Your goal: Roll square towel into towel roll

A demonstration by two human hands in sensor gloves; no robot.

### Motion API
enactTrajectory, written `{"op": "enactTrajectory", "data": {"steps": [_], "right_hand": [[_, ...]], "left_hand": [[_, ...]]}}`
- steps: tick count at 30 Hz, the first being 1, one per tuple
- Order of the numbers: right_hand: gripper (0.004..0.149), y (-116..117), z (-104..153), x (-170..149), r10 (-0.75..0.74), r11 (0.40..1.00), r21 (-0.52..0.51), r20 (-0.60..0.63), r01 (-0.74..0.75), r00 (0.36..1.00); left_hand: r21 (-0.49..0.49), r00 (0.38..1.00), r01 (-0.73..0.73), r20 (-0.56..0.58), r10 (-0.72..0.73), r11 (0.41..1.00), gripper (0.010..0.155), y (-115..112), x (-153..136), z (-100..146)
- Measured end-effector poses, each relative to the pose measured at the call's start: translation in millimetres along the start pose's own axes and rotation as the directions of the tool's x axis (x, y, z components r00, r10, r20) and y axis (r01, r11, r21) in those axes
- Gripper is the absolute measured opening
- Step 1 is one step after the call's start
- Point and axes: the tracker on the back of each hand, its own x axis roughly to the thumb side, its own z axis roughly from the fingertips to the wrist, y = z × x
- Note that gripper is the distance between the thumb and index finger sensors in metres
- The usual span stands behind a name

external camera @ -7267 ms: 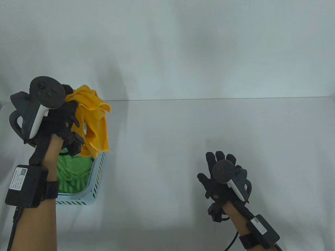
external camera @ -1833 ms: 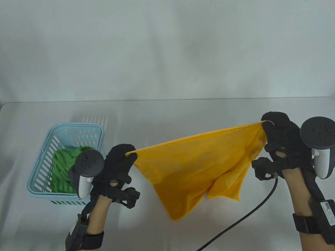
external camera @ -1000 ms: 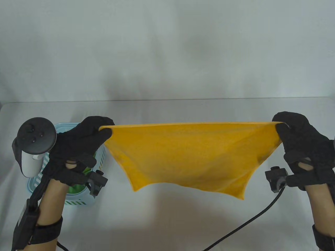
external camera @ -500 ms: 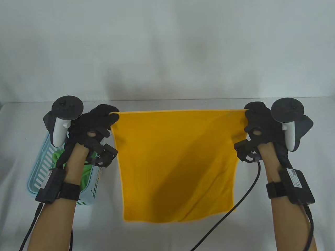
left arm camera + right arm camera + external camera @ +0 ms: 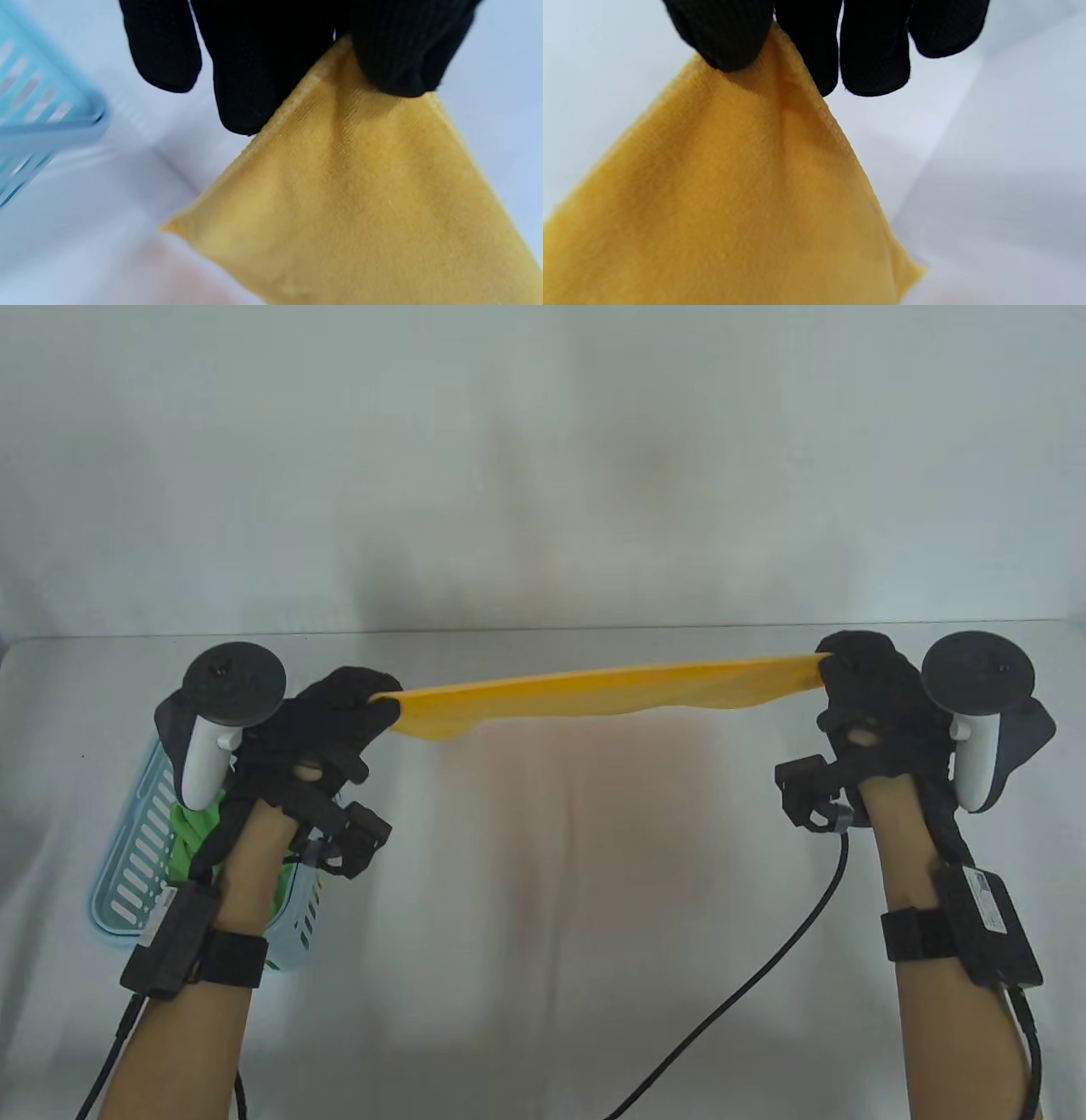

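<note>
Above the white desk (image 5: 543, 857), both hands' fingers (image 5: 394, 63) pinch the yellow square terry towel's (image 5: 594, 691) corners; a slipped corner would land it crumpled.

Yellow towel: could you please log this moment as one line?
yellow towel stretched midair | left hand pinches corner | right hand pinches corner | unrolled

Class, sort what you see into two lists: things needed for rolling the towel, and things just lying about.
Needed: yellow towel; left hand and right hand, each pinching a corner; table.
Lying about: blue basket; green cloth inside it.
</note>
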Motion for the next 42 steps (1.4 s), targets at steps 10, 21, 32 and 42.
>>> {"op": "enactTrajectory", "data": {"steps": [10, 21, 32, 42], "right_hand": [[0.038, 19, 25, -82, 0.084, 0.984, 0.154, 0.018, -0.086, 0.996], [0.038, 7, 54, -136, 0.061, 0.876, 0.468, 0.14, -0.121, 0.988], [0.038, 5, 87, -154, 0.144, 0.717, 0.659, 0.178, -0.227, 0.973], [0.038, 7, 82, -139, 0.192, 0.796, 0.544, 0.189, -0.266, 0.963]], "left_hand": [[-0.112, 0.98, 0.188, -0.053, -0.194, 0.976, 0.041, -40, -36, 17], [-0.331, 0.973, 0.227, 0.045, -0.224, 0.916, 0.041, -69, -64, 64], [-0.511, 0.951, 0.304, 0.107, -0.291, 0.804, 0.041, -84, -91, 98], [-0.379, 0.934, 0.338, 0.02, -0.358, 0.861, 0.041, -77, -79, 79]]}}
